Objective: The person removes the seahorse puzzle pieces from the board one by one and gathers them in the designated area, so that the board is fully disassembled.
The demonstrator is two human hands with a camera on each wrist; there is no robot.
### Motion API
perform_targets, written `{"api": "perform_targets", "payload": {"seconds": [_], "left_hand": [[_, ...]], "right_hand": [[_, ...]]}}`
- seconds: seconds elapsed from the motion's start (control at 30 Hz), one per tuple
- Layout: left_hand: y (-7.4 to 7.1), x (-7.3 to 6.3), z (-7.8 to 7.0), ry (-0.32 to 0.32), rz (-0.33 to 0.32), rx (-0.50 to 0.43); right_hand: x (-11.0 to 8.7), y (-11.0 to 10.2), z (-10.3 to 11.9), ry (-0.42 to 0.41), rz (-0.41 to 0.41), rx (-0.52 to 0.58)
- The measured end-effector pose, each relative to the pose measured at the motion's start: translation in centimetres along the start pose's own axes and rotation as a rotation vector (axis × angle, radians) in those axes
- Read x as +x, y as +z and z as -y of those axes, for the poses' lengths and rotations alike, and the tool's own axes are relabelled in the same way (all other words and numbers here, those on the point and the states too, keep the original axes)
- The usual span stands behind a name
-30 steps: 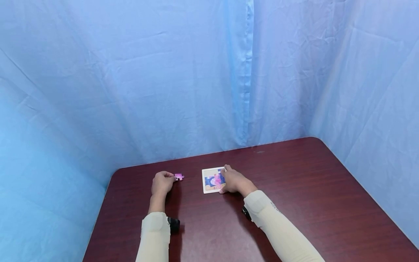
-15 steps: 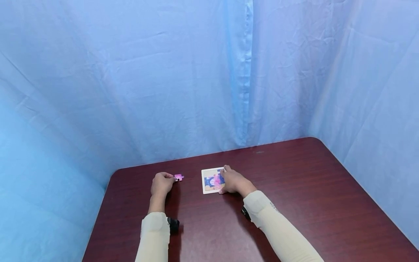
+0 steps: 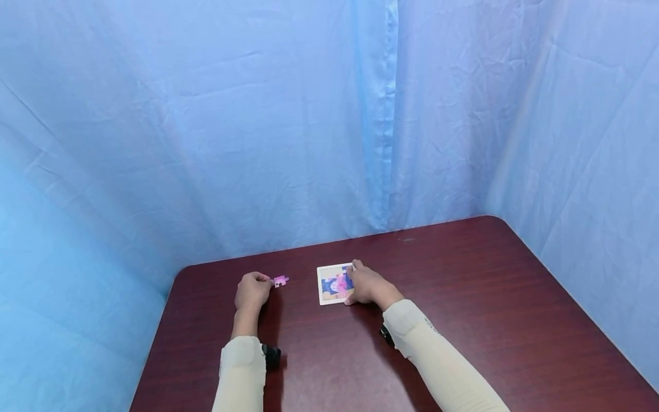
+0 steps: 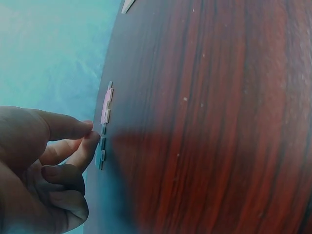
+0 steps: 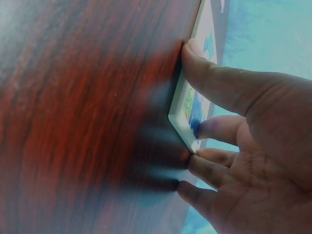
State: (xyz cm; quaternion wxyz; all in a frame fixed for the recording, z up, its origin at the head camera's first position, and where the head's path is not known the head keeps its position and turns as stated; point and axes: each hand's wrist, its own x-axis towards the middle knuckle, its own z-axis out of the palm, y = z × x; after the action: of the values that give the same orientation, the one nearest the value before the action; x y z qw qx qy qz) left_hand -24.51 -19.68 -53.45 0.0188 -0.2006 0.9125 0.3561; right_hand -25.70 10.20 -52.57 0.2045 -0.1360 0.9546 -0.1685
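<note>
My left hand (image 3: 252, 290) is at the left of the table, its thumb and forefinger tips together at the near end of a pink jigsaw piece (image 3: 280, 281). In the left wrist view the pink piece (image 4: 107, 106) lies flat on the table, and a bluish part (image 4: 101, 155) continues below the fingertips; the other fingers curl inward. My right hand (image 3: 368, 283) grips the right side of a square, pale-rimmed puzzle tray (image 3: 320, 286). In the right wrist view its thumb (image 5: 209, 73) presses the near rim and a finger touches the blue picture, which the hand partly covers.
The dark red-brown table (image 3: 463, 320) carries the tray and the pink piece near its far edge. Light blue curtains (image 3: 288, 126) hang behind and at both sides. Black wrist cameras (image 3: 272, 356) sit below the pale sleeves (image 3: 242, 372).
My left hand has drawn slightly left and toward the body. The pink piece has turned a little and shifted slightly nearer. My right hand and the tray have stayed nearly still.
</note>
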Motion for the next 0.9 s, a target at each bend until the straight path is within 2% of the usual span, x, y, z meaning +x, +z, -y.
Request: {"api": "perform_targets", "payload": {"seconds": [0.3, 0.57, 0.7, 0.9], "left_hand": [[0.2, 0.0, -0.2, 0.055, 0.011, -0.023], [1.2, -0.4, -1.0, 0.188, 0.051, -0.06], [1.7, -0.9, -1.5, 0.228, 0.082, -0.052], [2.6, -1.7, -2.8, 0.296, 0.088, -0.032]], "right_hand": [[-0.1, -0.3, -0.2, -0.007, -0.016, 0.009], [-0.1, -0.4, -0.3, -0.006, -0.036, 0.006], [-0.1, -0.4, -0.3, -0.011, -0.043, -0.006], [0.0, -0.3, -0.4, -0.011, -0.052, -0.032]]}}
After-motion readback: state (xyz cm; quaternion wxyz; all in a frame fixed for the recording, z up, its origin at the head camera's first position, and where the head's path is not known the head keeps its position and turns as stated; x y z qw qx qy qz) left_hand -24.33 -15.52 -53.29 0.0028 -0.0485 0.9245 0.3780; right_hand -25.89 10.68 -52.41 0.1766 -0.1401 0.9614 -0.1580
